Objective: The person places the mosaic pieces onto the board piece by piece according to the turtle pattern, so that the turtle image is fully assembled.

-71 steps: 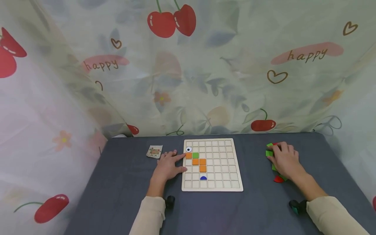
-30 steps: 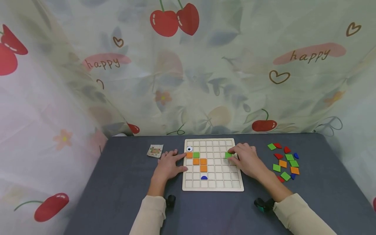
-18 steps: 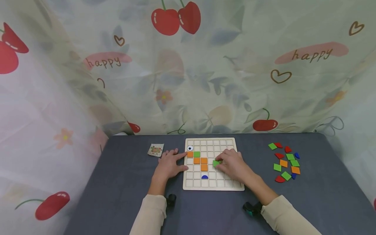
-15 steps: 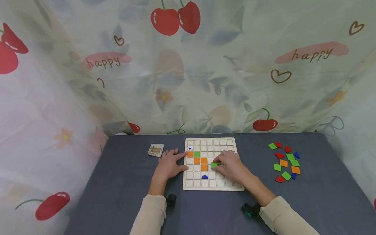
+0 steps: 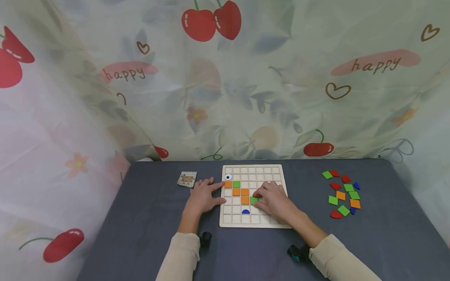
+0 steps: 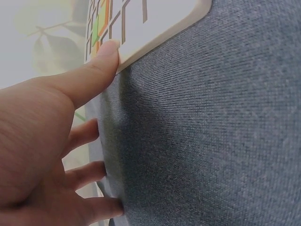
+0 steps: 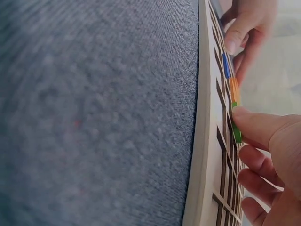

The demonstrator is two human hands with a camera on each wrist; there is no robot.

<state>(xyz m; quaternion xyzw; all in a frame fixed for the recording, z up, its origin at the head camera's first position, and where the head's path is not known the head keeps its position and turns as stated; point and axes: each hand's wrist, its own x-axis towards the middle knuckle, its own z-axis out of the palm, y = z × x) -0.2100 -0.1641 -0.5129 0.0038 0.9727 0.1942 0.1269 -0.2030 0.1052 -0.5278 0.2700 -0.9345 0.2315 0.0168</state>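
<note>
My right hand (image 5: pixel 275 201) pinches a green square tile (image 5: pixel 253 200) between thumb and fingers, over a cell of the white grid board (image 5: pixel 270 170). That tile sits directly right of the lowest orange tile (image 5: pixel 244 200). In the right wrist view, the thumb presses on the green tile's (image 7: pixel 236 127) near side. My left hand (image 5: pixel 201 197) lies at the board's left edge with its fingers spread, thumb and index fingertips touching the rim. More orange tiles, another green tile (image 5: pixel 236 184), a round eye tile (image 5: pixel 228 177) and a blue half-round tile (image 5: pixel 245 211) lie in the grid.
Loose red, green, orange and blue tiles (image 5: pixel 343 210) are scattered on the dark cloth at the right. A small patterned card (image 5: pixel 187 179) lies left of the board. Behind the table (image 5: pixel 140 218) hangs a printed curtain (image 5: pixel 253 97).
My right hand has picked a green square tile from the loose tiles, carried it left across the board, and lowered it beside the lowest orange tile. The left hand has stayed at the board's edge.
</note>
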